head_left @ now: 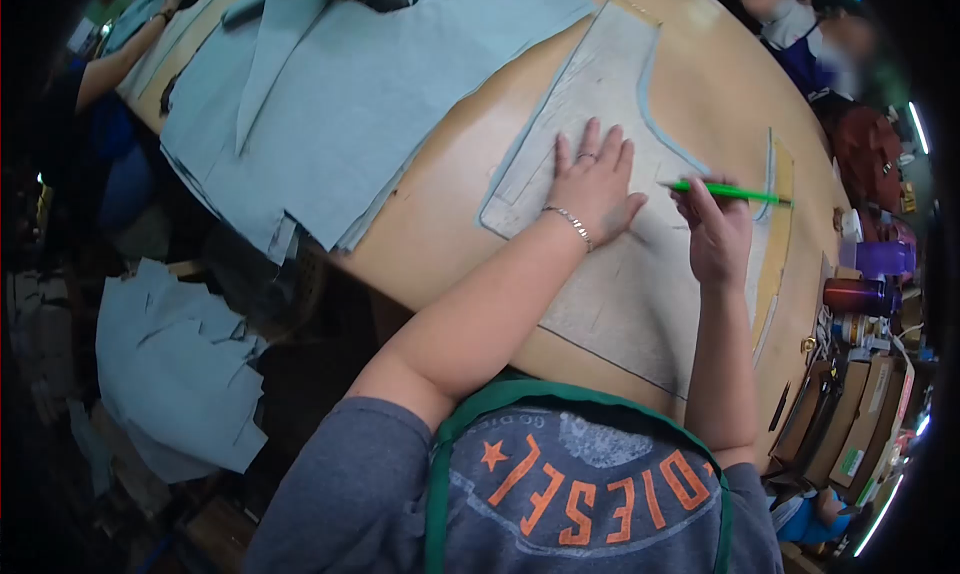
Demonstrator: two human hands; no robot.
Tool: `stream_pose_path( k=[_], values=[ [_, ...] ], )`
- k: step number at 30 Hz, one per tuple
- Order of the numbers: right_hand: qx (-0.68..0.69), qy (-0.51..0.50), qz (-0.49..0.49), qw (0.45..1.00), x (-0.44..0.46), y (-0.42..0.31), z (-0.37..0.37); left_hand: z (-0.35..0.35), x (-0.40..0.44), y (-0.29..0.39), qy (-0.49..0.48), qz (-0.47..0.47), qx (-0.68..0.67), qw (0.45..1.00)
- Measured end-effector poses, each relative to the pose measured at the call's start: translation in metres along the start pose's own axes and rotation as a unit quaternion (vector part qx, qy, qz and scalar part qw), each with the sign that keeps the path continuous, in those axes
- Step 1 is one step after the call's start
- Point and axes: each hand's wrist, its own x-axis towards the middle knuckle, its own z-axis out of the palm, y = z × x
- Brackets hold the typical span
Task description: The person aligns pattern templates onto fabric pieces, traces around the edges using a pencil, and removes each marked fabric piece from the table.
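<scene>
A large pale grey pattern piece (625, 284), with a light blue margin along several edges, lies flat on the table. My left hand (598, 182) rests palm down on its middle, fingers spread, with a ring and a bracelet showing. To the right, my right hand (720, 236) grips a slim green pen (738, 191) between thumb and fingers. The pen lies nearly level, its pale tip pointing left over the piece; whether the tip touches the surface I cannot tell.
Stacked light blue sheets (340, 94) cover the table's left side. Blue scraps (175, 369) hang below at left. A yellowish strip (775, 259) lies near the right edge. Beyond are a purple cup (884, 258) and cardboard boxes (862, 419). Another person's arm (125, 66) reaches in at upper left.
</scene>
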Motion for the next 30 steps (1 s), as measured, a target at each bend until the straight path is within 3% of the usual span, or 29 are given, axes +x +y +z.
stream_pose_path(
  k=[1,3,4,5,6,8,11,16,21,25,29,30],
  values=[
    [-0.016,-0.036,0.014,0.999,0.003,-0.008,0.025,0.003,0.000,0.000,-0.013,-0.002,0.003,1.000],
    [-0.084,-0.210,0.004,0.974,0.013,-0.006,0.061,0.006,0.003,-0.002,-0.035,0.000,0.005,0.999],
    [-0.127,-0.256,0.055,0.957,0.016,-0.006,0.081,0.000,0.007,-0.003,-0.099,-0.003,-0.047,0.994],
    [-0.170,-0.300,0.104,0.933,0.019,-0.004,0.098,0.033,0.024,0.014,-0.121,-0.127,0.216,0.960],
    [-0.234,-0.325,0.083,0.913,0.024,0.003,0.111,0.067,0.040,0.030,-0.210,-0.226,0.463,0.831],
    [-0.381,-0.345,0.020,0.858,0.032,0.019,0.128,0.043,0.016,0.000,-0.085,-0.064,0.370,0.923],
    [-0.430,-0.364,0.057,0.824,0.030,0.007,0.146,-0.001,-0.009,-0.018,0.032,0.097,0.236,0.966],
    [-0.449,-0.370,0.039,0.812,0.030,0.018,0.148,-0.020,-0.007,-0.010,-0.049,0.082,0.215,0.972],
    [-0.468,-0.362,0.054,0.804,0.028,0.011,0.151,-0.024,-0.011,-0.012,-0.058,0.099,0.221,0.969],
    [-0.470,-0.334,0.039,0.816,0.045,0.010,0.145,-0.002,0.003,-0.006,-0.071,0.055,0.164,0.982],
    [-0.447,-0.263,0.039,0.854,0.082,0.021,0.129,0.024,0.007,-0.015,-0.070,0.033,-0.117,0.990],
    [-0.432,-0.253,0.031,0.865,0.092,0.024,0.123,0.011,0.007,-0.010,-0.080,0.014,-0.071,0.994]
  ],
)
